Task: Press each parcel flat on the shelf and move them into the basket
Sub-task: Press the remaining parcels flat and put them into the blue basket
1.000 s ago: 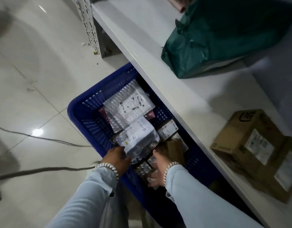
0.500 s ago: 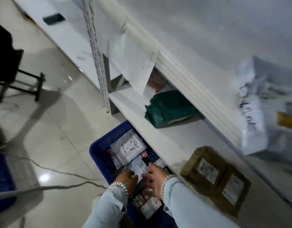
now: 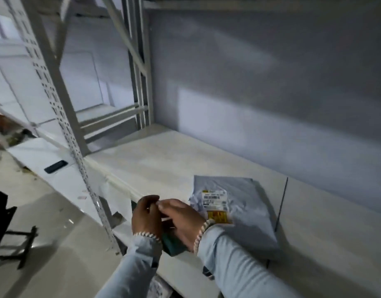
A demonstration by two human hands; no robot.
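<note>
your two hands meet at the front edge of the white shelf, fingertips touching above it. your left hand has its fingers curled in toward the right; whether it pinches anything you cannot tell through the blur. your right hand lies with fingers loosely bent, and what it holds, if anything, cannot be told either. a dark green parcel shows below and between your wrists, on the level under the shelf. a grey parcel with a white label and a yellow sticker lies flat on the shelf, just beside your right wrist. a dark phone rests on the neighbouring shelf to the left.
</note>
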